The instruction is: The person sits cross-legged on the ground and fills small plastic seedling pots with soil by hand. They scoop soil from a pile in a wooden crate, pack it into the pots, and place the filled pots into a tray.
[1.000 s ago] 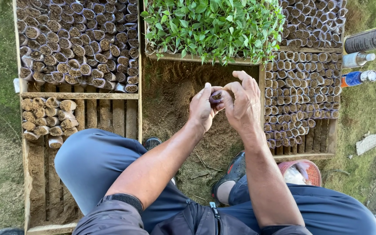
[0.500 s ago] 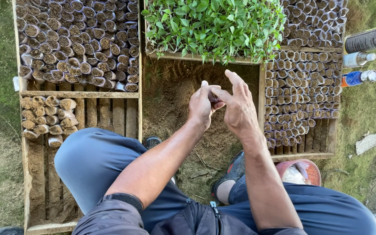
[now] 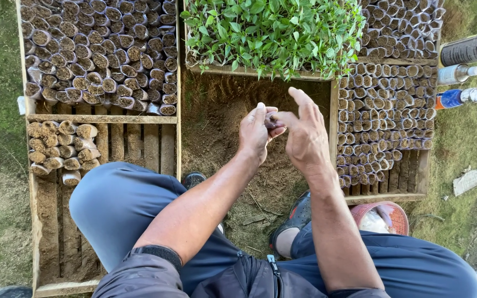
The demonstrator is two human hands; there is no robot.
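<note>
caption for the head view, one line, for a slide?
Seated person's left hand and right hand pinch a small dark object over a soil pile, between crates of filled seedling tubes and green seedlings.

Soft even daylight, sharp focus throughout; sunlit seedlings [image 3: 274, 33] brightest, faint bending at the edges

Both hands meet over the dirt pile [image 3: 222, 127]. The left hand [image 3: 255, 132] and right hand [image 3: 305, 135] pinch something small, maybe a little tube [image 3: 271, 118].
</note>
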